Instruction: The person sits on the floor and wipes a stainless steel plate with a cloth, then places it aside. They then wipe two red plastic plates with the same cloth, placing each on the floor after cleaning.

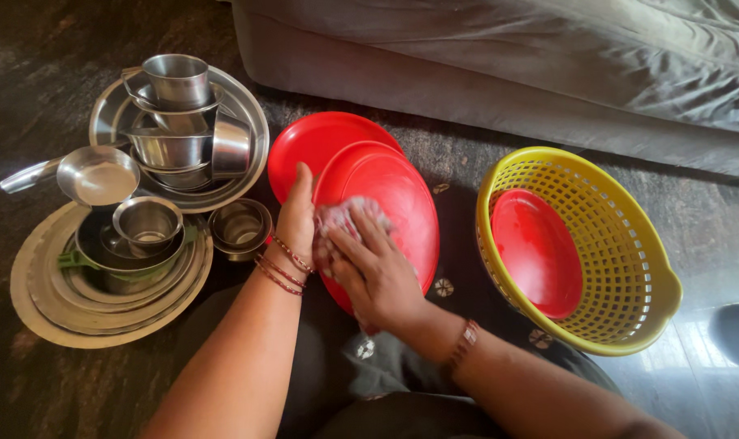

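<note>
My left hand [297, 213] grips the left rim of a red plastic plate [402, 203], holding it tilted over my lap. My right hand [372, 272] presses a crumpled pink-and-white cloth [343, 215] against the plate's face. A second red plate [308, 146] lies flat on the floor behind the held one. Another red plate [536, 252] rests inside a yellow perforated basket [630, 252] at the right.
At the left stand steel dishes: a big steel tray [247, 110] stacked with cups and bowls, a pile of flat steel plates [40, 301] bearing a pan and small bowl, a ladle-like pan [97, 175], a small steel bowl [239, 228]. A grey cushion edge [499, 89] runs behind.
</note>
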